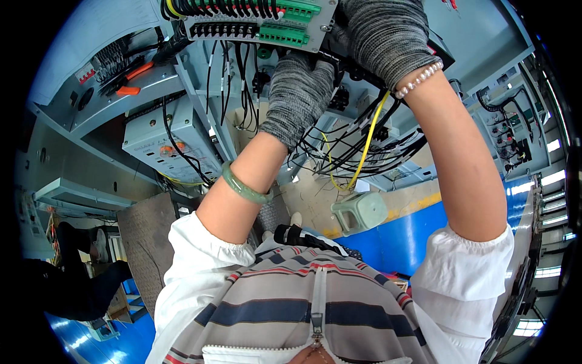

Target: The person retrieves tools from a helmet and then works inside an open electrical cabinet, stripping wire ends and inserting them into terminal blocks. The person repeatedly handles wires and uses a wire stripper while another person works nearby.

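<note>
While both gloved hands reach up into an open grey electrical cabinet (121,91), the view looks down past a striped shirt with white sleeves. At far left, orange-handled pliers (130,82) lie on a cabinet ledge, and below them a grey box-shaped unit (160,142) hangs with black wires running across it. Left of centre, the left hand (298,97), in a grey knitted glove with a green bangle (242,187) on the wrist, is pressed into a bundle of black wires (357,148) just below a terminal board (254,24) with green connector strips; its fingers curl inward, but whether they grip a wire cannot be told. A yellow wire (367,142) loops down through the bundle. To the right, the right hand (385,36), also gloved, with a pearl bracelet (418,79), rests against the right edge of the terminal board, fingers bent and hidden behind the glove's back, so their hold cannot be told. Below, on the floor, stands a pale green plastic stool (361,211) beside a blue floor strip (412,236)
</note>
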A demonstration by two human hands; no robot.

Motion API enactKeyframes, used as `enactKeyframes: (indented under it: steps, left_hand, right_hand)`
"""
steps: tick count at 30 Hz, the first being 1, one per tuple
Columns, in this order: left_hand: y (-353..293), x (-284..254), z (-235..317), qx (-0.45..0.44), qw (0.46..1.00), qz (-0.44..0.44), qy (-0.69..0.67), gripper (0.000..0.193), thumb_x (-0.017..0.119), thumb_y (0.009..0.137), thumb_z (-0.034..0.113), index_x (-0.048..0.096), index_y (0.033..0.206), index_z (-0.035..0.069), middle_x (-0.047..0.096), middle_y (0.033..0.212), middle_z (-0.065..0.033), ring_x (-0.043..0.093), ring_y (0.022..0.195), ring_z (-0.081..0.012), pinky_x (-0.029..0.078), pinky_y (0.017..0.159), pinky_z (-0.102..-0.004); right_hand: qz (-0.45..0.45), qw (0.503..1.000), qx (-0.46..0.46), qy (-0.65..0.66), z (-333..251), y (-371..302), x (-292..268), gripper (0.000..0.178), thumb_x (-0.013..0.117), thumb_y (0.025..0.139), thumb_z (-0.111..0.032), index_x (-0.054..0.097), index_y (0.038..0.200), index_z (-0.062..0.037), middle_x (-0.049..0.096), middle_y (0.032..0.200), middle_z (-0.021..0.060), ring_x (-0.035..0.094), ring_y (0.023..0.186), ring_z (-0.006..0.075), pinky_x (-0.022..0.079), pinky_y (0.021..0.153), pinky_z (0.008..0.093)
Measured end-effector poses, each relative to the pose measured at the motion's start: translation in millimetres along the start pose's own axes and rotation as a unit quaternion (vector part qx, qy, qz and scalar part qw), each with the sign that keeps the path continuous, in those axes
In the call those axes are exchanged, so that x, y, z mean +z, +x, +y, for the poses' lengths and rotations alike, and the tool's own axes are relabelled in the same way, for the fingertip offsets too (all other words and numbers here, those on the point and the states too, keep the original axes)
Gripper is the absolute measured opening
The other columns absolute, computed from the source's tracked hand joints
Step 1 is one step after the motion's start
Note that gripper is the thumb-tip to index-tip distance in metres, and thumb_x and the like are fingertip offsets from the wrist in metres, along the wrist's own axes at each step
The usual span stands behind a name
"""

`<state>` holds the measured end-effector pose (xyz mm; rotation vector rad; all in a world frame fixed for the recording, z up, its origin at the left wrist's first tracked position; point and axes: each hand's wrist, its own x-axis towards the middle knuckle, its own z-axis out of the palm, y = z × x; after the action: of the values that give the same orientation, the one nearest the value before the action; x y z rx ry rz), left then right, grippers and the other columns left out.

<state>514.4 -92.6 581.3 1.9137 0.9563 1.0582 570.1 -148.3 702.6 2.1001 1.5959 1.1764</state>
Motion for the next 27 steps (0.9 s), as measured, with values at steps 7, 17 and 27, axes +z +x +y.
enactKeyframes:
  steps: [7,17,27]
  left_hand:
    - [-10,-4,-8,0.024,0.999,-0.020,-0.008,0.031,0.053,0.084,0.029,0.063,0.087,0.000,0.063,0.073,-0.0136,0.061,0.067,-0.0236,0.048,0.063,-0.0323]
    - [4,0,-1,-0.052,0.991,-0.055,-0.113,0.034,0.055,0.079,0.030,0.059,0.094,-0.001,0.062,0.090,-0.0181,0.059,0.084,-0.0300,0.046,0.079,-0.0369]
    - [7,1,-1,-0.060,0.991,-0.053,-0.108,0.031,0.057,0.078,0.026,0.059,0.093,-0.001,0.063,0.086,-0.0173,0.060,0.083,-0.0285,0.047,0.079,-0.0356]
  right_hand:
    - [-0.005,0.999,-0.018,-0.026,10,3,11,0.032,0.052,0.078,-0.039,0.066,0.084,-0.0107,0.064,0.079,0.0091,0.060,0.080,0.0249,0.041,0.073,0.0392]
    - [0.059,0.990,-0.114,0.052,17,-5,23,0.022,0.057,0.081,-0.028,0.065,0.097,-0.0147,0.061,0.080,0.0054,0.057,0.083,0.0235,0.044,0.080,0.0388]
    - [0.087,0.966,-0.160,0.182,23,-8,31,0.017,0.062,0.078,-0.016,0.067,0.094,-0.0134,0.063,0.080,0.0071,0.057,0.081,0.0224,0.045,0.080,0.0347]
